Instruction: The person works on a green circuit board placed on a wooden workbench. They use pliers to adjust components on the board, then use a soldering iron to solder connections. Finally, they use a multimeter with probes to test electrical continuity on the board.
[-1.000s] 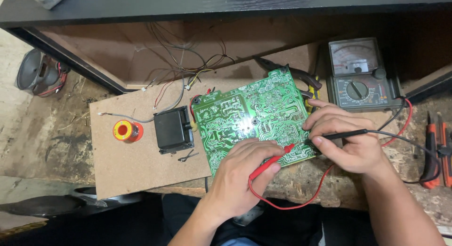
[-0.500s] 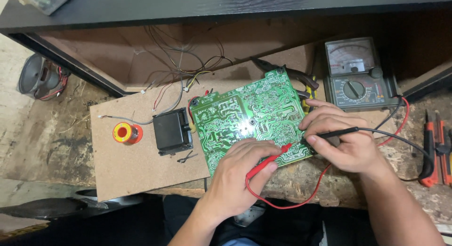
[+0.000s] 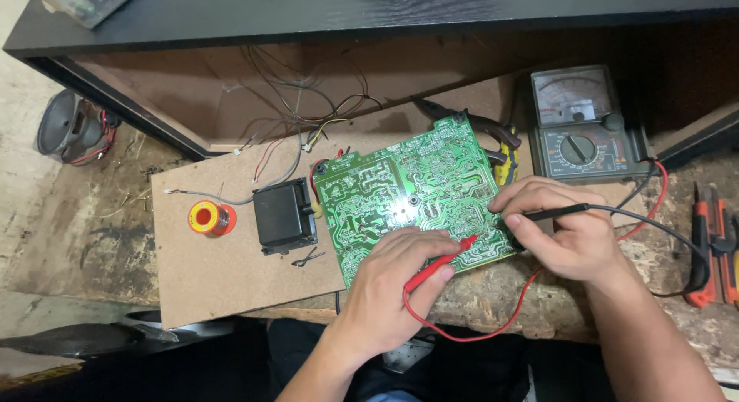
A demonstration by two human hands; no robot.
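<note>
Green circuit board [image 3: 408, 198] lies flat, red probe [image 3: 439, 265] and black probe [image 3: 550, 212] touching it.

Black probe [image 3: 550, 213] tip hidden by right hand [image 3: 570, 232], orange tools [image 3: 716, 248] cut off

Green circuit board [image 3: 408, 194], red probe [image 3: 439, 266]

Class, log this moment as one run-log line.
left hand: red probe on board | right hand: black probe at board edge | meter: behind
</note>
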